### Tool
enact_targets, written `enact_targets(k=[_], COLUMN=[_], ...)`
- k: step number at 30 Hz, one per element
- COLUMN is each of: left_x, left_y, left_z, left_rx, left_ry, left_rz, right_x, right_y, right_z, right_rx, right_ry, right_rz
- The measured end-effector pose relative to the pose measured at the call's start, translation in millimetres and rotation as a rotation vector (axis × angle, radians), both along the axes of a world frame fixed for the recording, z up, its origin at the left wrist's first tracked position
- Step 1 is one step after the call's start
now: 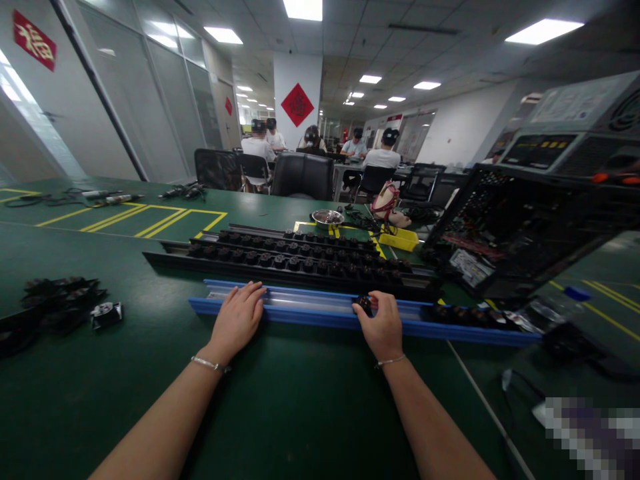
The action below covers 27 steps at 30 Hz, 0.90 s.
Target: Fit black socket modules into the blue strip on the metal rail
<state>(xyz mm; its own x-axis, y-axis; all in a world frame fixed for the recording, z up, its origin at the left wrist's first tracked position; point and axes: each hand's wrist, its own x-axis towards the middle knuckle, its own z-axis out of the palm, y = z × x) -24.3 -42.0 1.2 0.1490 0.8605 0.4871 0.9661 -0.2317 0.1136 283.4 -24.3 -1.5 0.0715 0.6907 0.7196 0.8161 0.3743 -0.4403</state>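
Note:
A long blue rail lies across the green table in front of me. My left hand rests flat on its left part, fingers stretched out. My right hand is closed on a small black round part sitting in the rail's channel. More black parts sit in the rail's right end. Behind it lie black rails filled with several black round parts.
A pile of black fan-like parts lies at the left. An open black computer case stands at the right, with a yellow tray and a metal bowl behind. Several people sit at desks in the background.

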Motion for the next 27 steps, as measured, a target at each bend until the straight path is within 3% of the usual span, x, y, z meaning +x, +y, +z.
enact_targets(k=[8,27], left_x=[25.8,38.6], left_y=[-5.8,-12.2], left_z=[0.6,2.8], left_rx=[-0.035,-0.061], left_ry=[0.056,0.153], left_rz=[-0.175,-0.156], right_x=[-2.0,-5.2], right_y=[0.2,-0.6], right_z=[0.0,-0.2], right_rx=[-0.009,-0.025], right_ry=[0.000,0.016], right_rz=[0.011,0.041])
